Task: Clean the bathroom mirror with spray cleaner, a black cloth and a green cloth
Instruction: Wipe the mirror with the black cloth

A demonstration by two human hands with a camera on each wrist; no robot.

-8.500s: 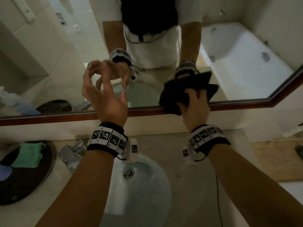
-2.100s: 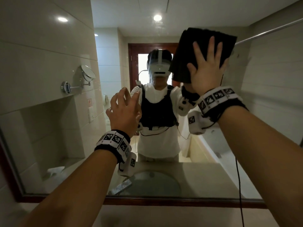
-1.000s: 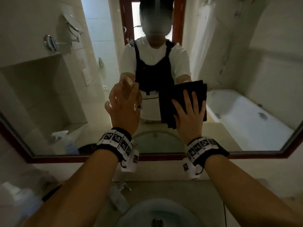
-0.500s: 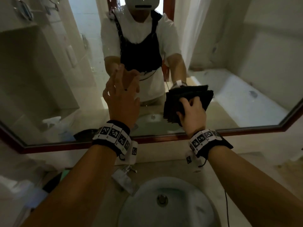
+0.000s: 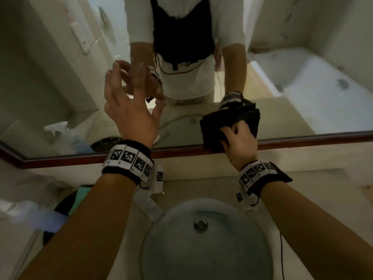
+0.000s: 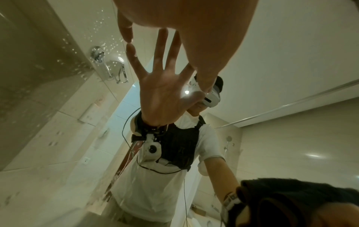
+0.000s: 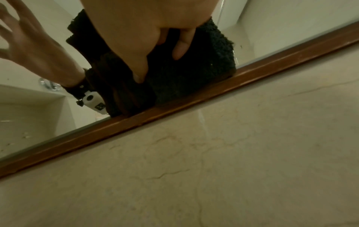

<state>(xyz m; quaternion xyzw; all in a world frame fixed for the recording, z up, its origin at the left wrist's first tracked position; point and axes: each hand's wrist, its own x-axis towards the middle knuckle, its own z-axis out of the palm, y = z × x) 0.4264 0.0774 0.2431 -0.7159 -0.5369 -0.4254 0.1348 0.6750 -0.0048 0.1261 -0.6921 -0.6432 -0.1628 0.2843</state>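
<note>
**Black-cloth wipe at bottom edge of mirror; green cloth not yet used**

We log the right hand (image 5: 239, 138) clenched round the bunched black cloth (image 5: 232, 120), pressing it on the mirror (image 5: 302, 87) glass right at the wooden frame (image 5: 302, 139), lower right of centre. Left hand (image 5: 129, 106) released, fingers spread, holding nothing; in the left wrist view a fingertip meets its own reflection, so it appears to touch the glass, prob. as a brace.

Progress, our read: spray done, since droplets speckle the glass upper left in the left wrist view (image 6: 81, 50). Black-cloth pass is underway and down at the bottom edge near the sink (image 5: 201, 239). That droplet patch on the left looks unwiped. Left to do, approx.: wipe the left side, then go over with the green cloth (image 5: 80, 199), which lies on a dark tray at the left of the desk (image 5: 302, 178), part hidden by the left forearm.

Hard to make out:
- Spray bottle: only a blurred pale shape, reflected lower left (image 5: 58, 128); the real one is a smear at the frame's left edge.
- Upper mirror cut off in the head view, so we can't judge streaks there.
- Cloth face against the glass is hidden.
- Low light, motion blur throughout.
</note>
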